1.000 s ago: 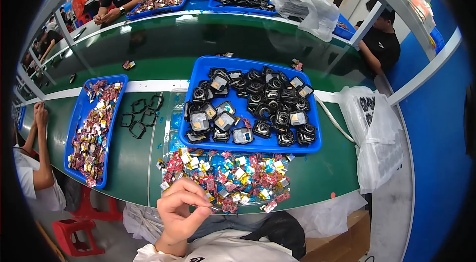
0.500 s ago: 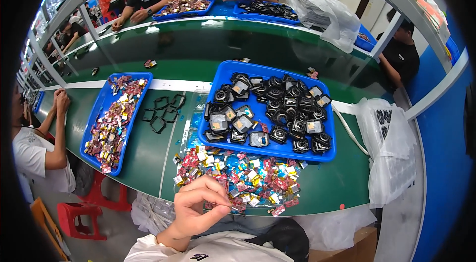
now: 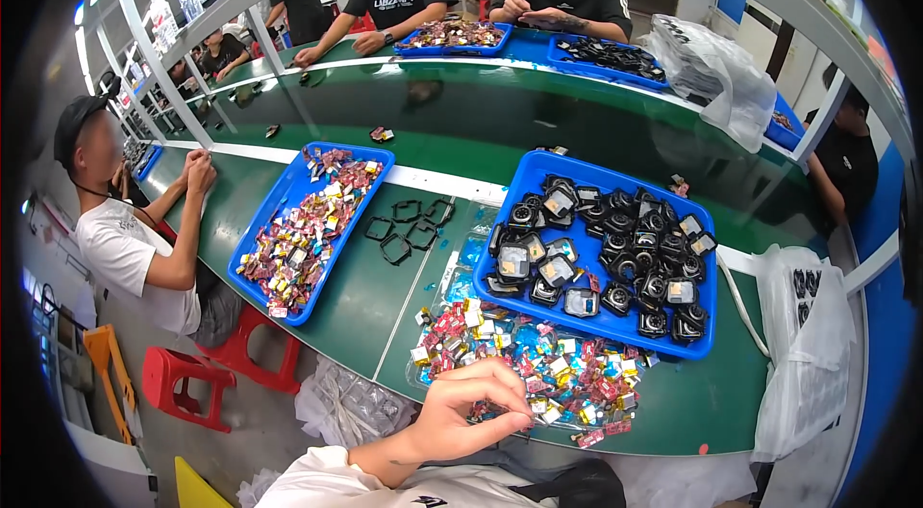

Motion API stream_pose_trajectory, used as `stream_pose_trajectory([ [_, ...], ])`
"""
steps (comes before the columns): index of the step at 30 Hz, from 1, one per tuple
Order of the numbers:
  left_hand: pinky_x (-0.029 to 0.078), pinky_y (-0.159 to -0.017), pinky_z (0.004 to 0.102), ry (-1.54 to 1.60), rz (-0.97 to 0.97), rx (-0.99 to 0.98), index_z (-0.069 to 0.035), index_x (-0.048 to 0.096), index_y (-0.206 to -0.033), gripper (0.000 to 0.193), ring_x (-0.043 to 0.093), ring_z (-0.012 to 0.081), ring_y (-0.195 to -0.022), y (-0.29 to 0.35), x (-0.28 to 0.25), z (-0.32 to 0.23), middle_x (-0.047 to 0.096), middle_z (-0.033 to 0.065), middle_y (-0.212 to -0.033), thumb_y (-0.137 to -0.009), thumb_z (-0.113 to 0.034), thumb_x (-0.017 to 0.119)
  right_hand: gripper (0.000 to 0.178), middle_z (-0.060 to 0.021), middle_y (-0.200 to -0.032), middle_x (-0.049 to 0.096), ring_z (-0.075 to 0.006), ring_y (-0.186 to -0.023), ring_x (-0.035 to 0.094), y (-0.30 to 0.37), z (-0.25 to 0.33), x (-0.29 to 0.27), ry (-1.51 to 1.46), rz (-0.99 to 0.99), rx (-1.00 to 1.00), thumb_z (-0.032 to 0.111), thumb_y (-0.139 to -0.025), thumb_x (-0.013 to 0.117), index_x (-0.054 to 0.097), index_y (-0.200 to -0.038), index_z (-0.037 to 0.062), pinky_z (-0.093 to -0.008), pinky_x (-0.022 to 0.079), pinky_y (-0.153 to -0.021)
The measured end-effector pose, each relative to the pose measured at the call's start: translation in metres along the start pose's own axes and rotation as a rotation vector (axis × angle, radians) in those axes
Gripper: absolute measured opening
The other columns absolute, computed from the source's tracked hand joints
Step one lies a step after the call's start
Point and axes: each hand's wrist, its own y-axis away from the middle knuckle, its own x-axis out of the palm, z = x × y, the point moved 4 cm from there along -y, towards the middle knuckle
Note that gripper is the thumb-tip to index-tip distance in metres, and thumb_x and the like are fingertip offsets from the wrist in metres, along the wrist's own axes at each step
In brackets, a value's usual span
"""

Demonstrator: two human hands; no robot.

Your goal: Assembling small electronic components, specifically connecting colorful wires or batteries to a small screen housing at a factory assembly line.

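At lower centre, the left hand near-pinches, grasp unclear, beside parts likely heaped for reach; right hand unseen.

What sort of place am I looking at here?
Probably an electronics assembly or dismantling workshop: several people line long green workbenches, with a blue tray of black watch-style cases beside a loose heap of small circuit-board parts.

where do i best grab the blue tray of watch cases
Probably by its rim at both short ends, coming from left and right: the blue tray is broad, watch cases heap its middle, and loose circuit boards crowd its near long side.
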Motion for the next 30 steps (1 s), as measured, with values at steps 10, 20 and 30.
stream_pose_trajectory([
  [10, 0.048, -0.075, 0.0316, 0.016, 0.015, 0.021, 0.0, 0.067, -0.084, 0.007, 0.059, 0.0179, -0.08, -0.004, 0.011, -0.004, 0.063, 0.0081, -0.085, -0.078, 0.001, 0.069, 0.028, -0.0103, -0.07, 0.063, -0.0197, -0.06, 0.061, 0.008, 0.009, -0.02, 0.066, 0.175, -0.02, 0.026, -0.084, 0.059, 0.063, -0.09, -0.0011, -0.0307, 0.048, -0.055],
  [20, 0.046, -0.062, 0.0285, 0.102, -0.129, 0.074, 0.003, 0.063, -0.076, 0.007, 0.059, 0.0178, -0.067, 0.011, -0.006, -0.004, 0.064, 0.0102, -0.072, -0.072, 0.006, 0.069, 0.03, -0.0097, -0.069, 0.063, -0.019, -0.06, 0.061, 0.118, 0.015, 0.029, -0.071, 0.354, 0.21, 0.028, -0.084, 0.06, 0.064, -0.09, -0.0012, -0.0304, 0.048, -0.055],
  [30, 0.052, -0.055, 0.0241, 0.353, -0.335, 0.048, 0.002, 0.058, -0.078, 0.008, 0.057, 0.015, -0.067, 0.019, -0.012, 0.009, 0.057, 0.013, -0.08, -0.08, -0.004, 0.063, 0.035, -0.008, -0.071, 0.068, -0.0145, -0.053, 0.06, 0.231, 0.075, 0.014, -0.51, 0.561, 0.27, 0.034, -0.092, 0.052, 0.065, -0.09, 0.002, -0.0275, 0.049, -0.049],
])
